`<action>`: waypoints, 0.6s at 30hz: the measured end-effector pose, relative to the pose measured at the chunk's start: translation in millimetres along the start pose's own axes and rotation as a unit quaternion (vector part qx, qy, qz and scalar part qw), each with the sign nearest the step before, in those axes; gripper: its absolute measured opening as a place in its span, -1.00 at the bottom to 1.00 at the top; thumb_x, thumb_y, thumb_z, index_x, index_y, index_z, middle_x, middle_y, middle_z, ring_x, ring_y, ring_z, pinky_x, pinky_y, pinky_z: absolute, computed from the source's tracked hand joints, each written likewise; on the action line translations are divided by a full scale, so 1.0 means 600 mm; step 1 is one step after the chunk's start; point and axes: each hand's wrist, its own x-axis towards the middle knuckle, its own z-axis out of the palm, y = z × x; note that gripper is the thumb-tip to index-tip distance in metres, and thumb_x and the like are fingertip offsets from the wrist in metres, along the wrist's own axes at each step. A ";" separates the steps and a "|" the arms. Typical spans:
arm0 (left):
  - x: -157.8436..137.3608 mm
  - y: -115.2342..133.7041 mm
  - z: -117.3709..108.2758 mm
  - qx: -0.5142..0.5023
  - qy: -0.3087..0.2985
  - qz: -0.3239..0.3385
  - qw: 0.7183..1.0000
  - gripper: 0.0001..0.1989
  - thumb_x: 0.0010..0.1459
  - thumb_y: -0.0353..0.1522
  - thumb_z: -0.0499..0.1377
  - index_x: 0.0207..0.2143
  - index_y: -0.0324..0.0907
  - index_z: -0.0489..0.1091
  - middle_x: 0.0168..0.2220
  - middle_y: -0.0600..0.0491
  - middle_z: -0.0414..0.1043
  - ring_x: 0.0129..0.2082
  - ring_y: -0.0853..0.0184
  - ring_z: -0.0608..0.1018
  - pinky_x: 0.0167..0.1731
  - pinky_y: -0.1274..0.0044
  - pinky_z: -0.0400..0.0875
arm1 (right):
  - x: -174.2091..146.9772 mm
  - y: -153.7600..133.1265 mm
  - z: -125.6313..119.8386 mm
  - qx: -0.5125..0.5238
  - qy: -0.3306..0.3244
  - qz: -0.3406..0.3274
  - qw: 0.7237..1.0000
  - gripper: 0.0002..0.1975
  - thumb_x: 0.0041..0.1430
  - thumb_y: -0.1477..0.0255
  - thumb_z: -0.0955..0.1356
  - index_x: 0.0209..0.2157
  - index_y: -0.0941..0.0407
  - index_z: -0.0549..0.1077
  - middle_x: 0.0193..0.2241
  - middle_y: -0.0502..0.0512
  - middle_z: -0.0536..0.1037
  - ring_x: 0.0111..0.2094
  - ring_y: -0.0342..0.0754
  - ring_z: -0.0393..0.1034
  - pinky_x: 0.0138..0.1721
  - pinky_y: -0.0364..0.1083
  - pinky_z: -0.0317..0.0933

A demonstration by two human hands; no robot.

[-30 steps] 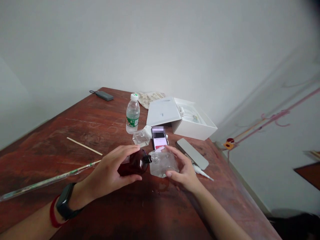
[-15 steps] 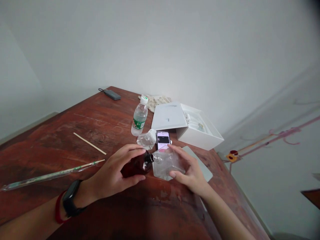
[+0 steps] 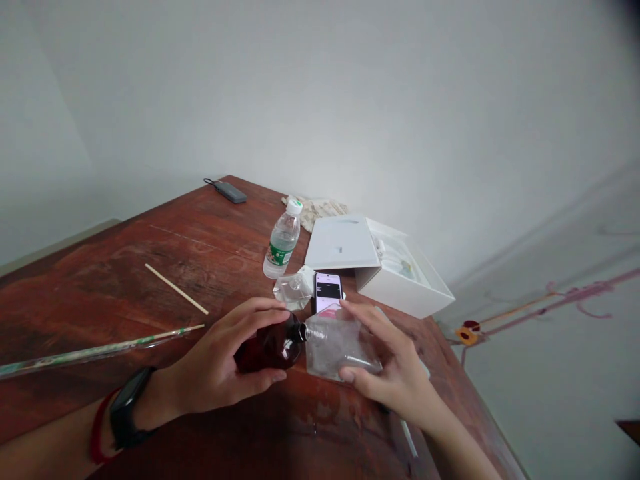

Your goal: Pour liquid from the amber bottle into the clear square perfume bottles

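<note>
My left hand (image 3: 227,360) is wrapped round a dark brown bottle (image 3: 273,343), which lies tilted with its black neck to the right. In my right hand (image 3: 393,363) is a clear square bottle (image 3: 340,347), gripped between thumb and fingers on its right side. The clear bottle's threaded neck points left, at the mouth of the brown bottle. The two openings meet or nearly meet; I cannot tell if they touch. Just behind them lies a phone (image 3: 329,291) with its screen lit, beside a clear faceted container (image 3: 293,291).
A water bottle (image 3: 283,241) with a green label stands behind. Farther right, a white box (image 3: 410,287) has its lid (image 3: 340,243) leaning beside it. One bare chopstick (image 3: 176,288) and a wrapped pair of chopsticks (image 3: 110,348) lie left. A grey device (image 3: 229,192) rests at the far corner.
The clear bottle and my right hand have shifted slightly down and right. My left hand with the brown bottle is a little lower in view. The camera has moved slightly.
</note>
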 end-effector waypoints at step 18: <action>-0.007 0.015 -0.001 0.025 -0.032 -0.006 0.999 -0.36 0.34 -0.29 0.39 0.38 -0.03 0.25 0.28 -0.10 0.41 0.27 0.12 0.50 0.30 0.33 0.47 | -0.005 -0.021 -0.024 -0.106 -0.030 -0.016 0.994 -0.34 0.20 0.23 0.54 0.32 -0.10 0.45 0.15 0.15 0.64 0.15 0.17 0.58 0.06 0.08 0.53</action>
